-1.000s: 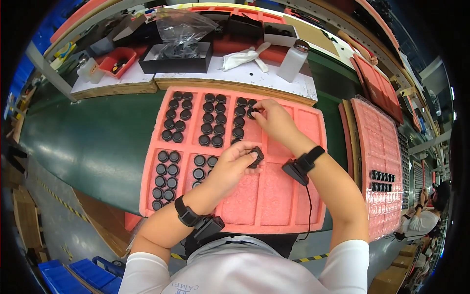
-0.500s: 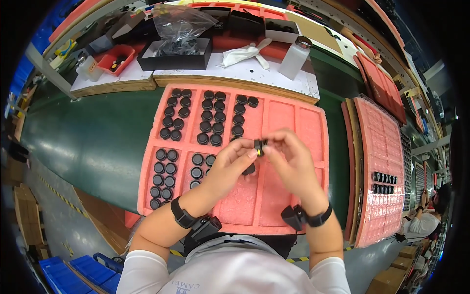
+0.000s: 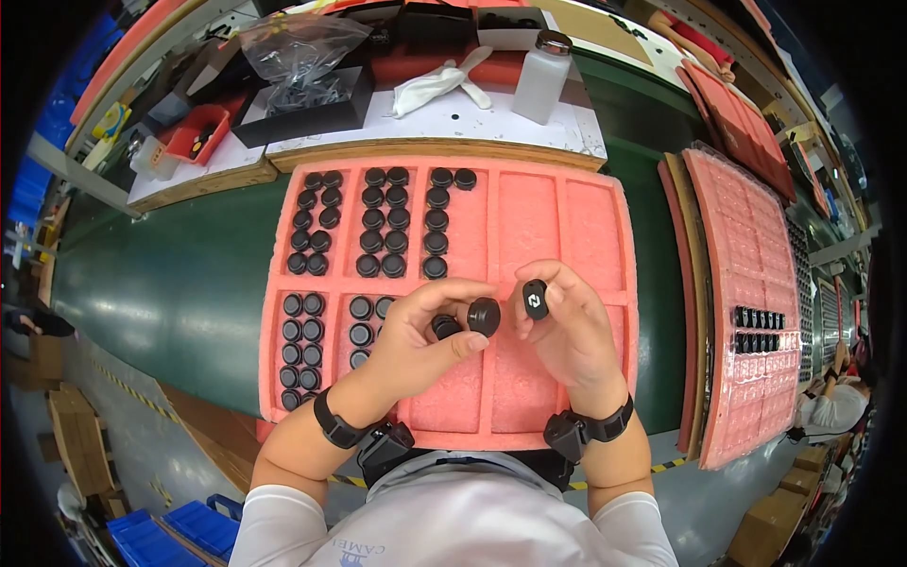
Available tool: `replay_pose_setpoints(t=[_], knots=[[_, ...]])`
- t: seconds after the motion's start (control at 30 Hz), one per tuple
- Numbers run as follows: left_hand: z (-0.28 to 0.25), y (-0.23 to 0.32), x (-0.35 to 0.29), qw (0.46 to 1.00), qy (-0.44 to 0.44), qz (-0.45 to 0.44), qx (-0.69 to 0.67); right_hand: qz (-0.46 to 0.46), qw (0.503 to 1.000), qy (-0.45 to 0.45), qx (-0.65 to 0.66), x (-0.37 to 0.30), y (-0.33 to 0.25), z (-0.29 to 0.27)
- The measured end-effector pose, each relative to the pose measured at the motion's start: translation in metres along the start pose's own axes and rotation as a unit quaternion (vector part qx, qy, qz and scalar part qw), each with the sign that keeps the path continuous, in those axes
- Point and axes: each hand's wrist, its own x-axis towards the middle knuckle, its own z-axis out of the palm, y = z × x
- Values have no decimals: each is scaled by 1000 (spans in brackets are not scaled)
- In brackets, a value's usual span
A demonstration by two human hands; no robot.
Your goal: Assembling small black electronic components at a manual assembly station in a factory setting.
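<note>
A pink foam tray [image 3: 548, 170] lies before me, with rows of round black caps [image 3: 375, 197] in its left and middle compartments. Over its lower middle, my left hand [image 3: 408, 331] is closed on a round black cap [image 3: 484, 317], which points toward the right hand. A second round black piece [image 3: 445, 327] shows between the thumb and fingers of that hand; whether it is held or lies below, I cannot tell. To the right, my right hand [image 3: 576, 326] pinches a small oval black piece [image 3: 535, 299] with a white mark on its face. The two held pieces are apart.
Behind the tray, a white-topped ledge carries a translucent bottle [image 3: 543, 80], white gloves [image 3: 430, 90], a black box [image 3: 312, 115] with a plastic bag and a red bin [image 3: 198, 132]. At right lean more pink trays [image 3: 746, 227]. Other people sit at far right.
My hands have moved apart from a shared small black piece. The right hand now holds the oval piece with its marked face showing; the left has turned and shows a round cap. The view has shifted slightly.
</note>
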Motion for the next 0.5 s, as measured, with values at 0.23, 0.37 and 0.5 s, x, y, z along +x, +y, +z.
replay_pose_setpoints(t=[0.23, 0.37, 0.5], knots=[[-2, -8, -2, 996, 21, 57, 67, -171, 926, 10, -337, -5, 5, 13], [-1, -7, 0, 976, 6, 156, 150, -128, 913, -8, -388, -7, 5, 20], [-1, -6, -3, 976, -2, 150, 160, -104, 942, -13, -319, -9, 8, 18]])
